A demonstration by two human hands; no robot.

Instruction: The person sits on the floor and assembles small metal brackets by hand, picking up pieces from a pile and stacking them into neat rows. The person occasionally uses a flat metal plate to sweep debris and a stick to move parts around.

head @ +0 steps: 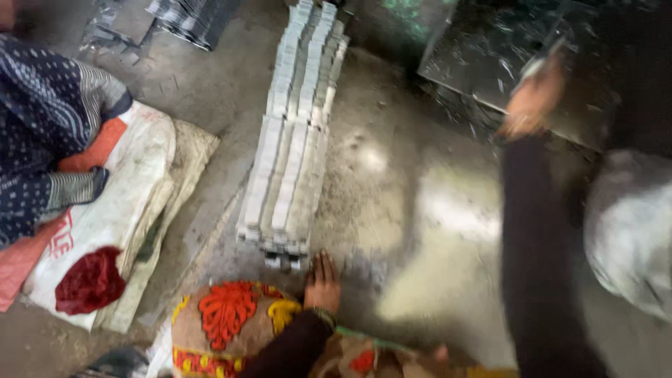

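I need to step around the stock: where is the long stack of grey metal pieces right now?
In the head view the stack of grey metal pieces runs down the floor's centre, its near end just above the left hand.

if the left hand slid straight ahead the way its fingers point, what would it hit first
Most likely the near end of the long row of stacked grey metal pieces: the left hand lies flat on the floor just beside it, though the picture is blurred.

floor (392,175): rough grey concrete, dull sheen | stacked strips (294,140): pale matt metal | box (490,56): glossy scratched metal | sack (119,203): woven white cloth
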